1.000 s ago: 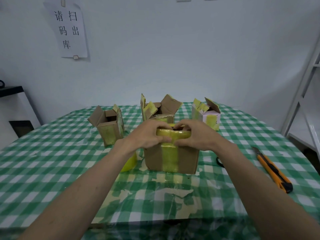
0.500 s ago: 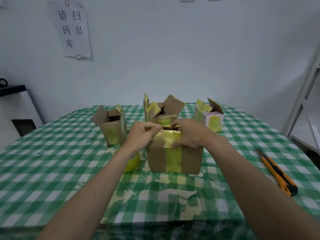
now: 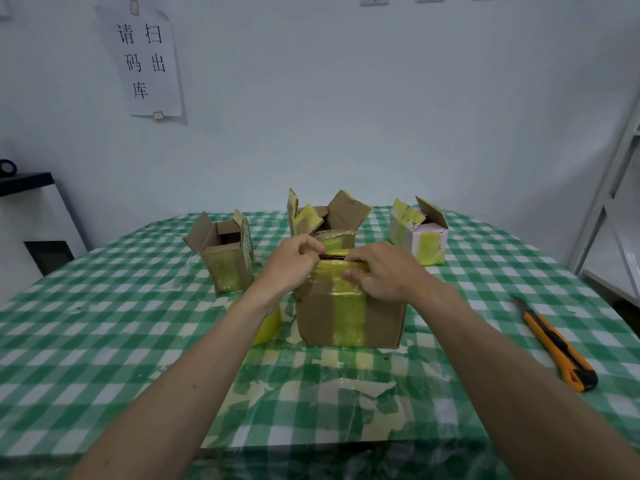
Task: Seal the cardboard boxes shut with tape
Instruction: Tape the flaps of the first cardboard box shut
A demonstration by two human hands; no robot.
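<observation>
A brown cardboard box (image 3: pixel 377 320) with a yellow tape strip down its front stands in the middle of the table. My left hand (image 3: pixel 294 263) pinches the box's top flap at its left edge, fingers curled. My right hand (image 3: pixel 379 271) grips the near top flap, thumb on the front and fingers over the rim; a dark gap shows between the flaps. A yellow tape roll (image 3: pixel 268 323) lies beside the box, mostly hidden behind my left forearm.
Three open boxes stand behind: a brown one (image 3: pixel 227 259) at the left, a brown one (image 3: pixel 329 220) in the centre, a pink-white one (image 3: pixel 420 237) at the right. An orange utility knife (image 3: pixel 557 344) lies at the right. Old tape scraps stick to the checked tablecloth (image 3: pixel 104 327). A white shelf frame (image 3: pixel 609 188) rises at far right.
My left hand has shifted from over the box's top to pinching the flap at its left edge. The right hand stays on the near flap. The view moved closer.
</observation>
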